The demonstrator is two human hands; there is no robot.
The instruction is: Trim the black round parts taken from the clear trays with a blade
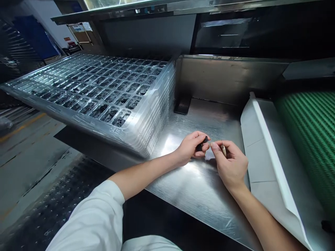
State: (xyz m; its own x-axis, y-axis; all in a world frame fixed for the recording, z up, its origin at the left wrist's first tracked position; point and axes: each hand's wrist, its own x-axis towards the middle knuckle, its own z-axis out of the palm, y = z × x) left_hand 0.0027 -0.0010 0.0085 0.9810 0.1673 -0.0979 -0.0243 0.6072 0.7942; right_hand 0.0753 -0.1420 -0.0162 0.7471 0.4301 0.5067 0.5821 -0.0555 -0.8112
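Over the bench (183, 190), your left hand (188, 147) pinches a black part (199, 146) — likely light, stiff, best edge-held — and right hand (233, 165) a tool (224, 151).

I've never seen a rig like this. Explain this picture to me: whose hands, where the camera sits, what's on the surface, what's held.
There is no robot here: these are a person's own bare hands. The single picture comes from a camera worn on the head, looking forward and down.

The hands work above a shiny metal surface. On the left stands a tall stack of clear trays, with dark parts in the top pockets. To the right are a white upright divider and, beyond it, a green textured surface.

The left hand holds a small black part. The right hand holds a slim, brass-coloured tool; its exact type is too small to tell.
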